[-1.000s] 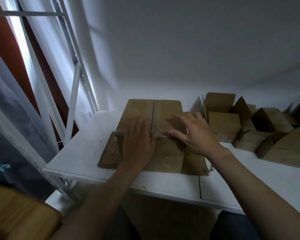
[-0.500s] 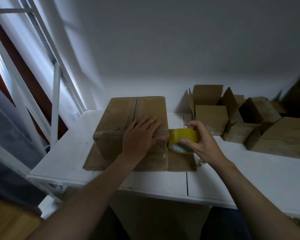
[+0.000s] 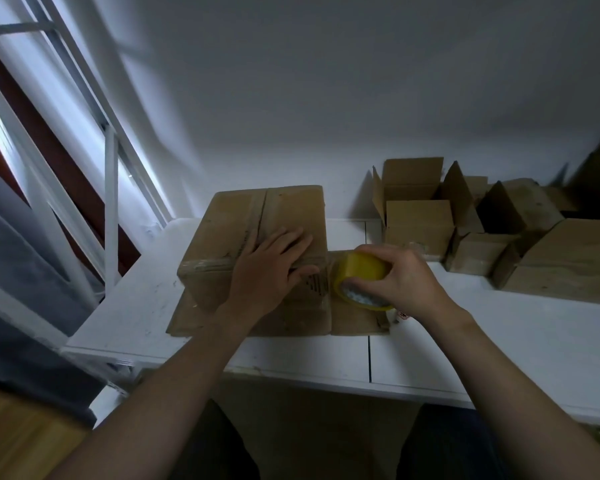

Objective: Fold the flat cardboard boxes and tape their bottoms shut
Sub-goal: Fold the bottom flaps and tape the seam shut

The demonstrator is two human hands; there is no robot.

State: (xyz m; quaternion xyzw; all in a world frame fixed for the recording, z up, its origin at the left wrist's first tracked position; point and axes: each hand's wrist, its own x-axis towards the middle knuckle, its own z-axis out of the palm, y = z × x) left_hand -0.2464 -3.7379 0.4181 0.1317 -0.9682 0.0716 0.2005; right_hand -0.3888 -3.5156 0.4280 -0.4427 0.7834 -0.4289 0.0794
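Here, left hand (image 3: 269, 268) flat on box (image 3: 229, 230); right hand (image 3: 400, 280) grips tape roll (image 3: 359, 273).

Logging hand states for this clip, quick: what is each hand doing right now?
Left hand: open, fingers flat, pressing on the cardboard box.
Right hand: closed around the yellow tape roll, holding it beside the box.

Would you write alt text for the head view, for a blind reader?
A left hand presses flat on a box on a white table while the right hand grips a yellow tape roll beside it. Other boxes stand at right.
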